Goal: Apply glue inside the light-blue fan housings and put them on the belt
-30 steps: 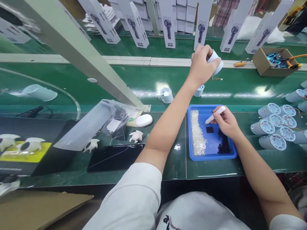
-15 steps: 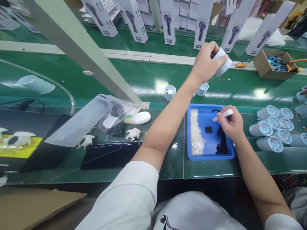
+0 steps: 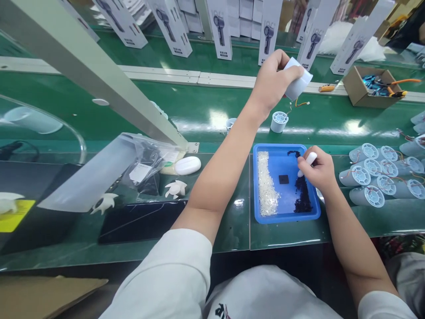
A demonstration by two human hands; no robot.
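Observation:
My left hand [image 3: 274, 82] is raised above the back of the bench, its fingers closed around a light-blue cylindrical fan housing [image 3: 298, 80]. Below it, a similar light-blue housing [image 3: 279, 122] stands upright, with thin wires by its top. My right hand [image 3: 319, 172] grips a white pen-like tool [image 3: 310, 159], its tip down among small black pieces [image 3: 303, 198] in a blue tray [image 3: 255, 186]. Small whitish pieces [image 3: 266, 190] lie along the tray's left side. Between the two piles sits a dark square [image 3: 283, 179].
Several light-blue housings [image 3: 368, 196] with wires cluster at the right. A cardboard box [image 3: 372, 98] of blue items stands behind. Upright product boxes [image 3: 220, 33] line the back. A slanting post [image 3: 109, 84], a plastic bag [image 3: 146, 164] and a black panel [image 3: 139, 219] are at the left.
The view has shifted slightly to the right. The housing in my left hand has tilted. The tool in my right hand has turned more upright, its tip now lower, at the black pieces.

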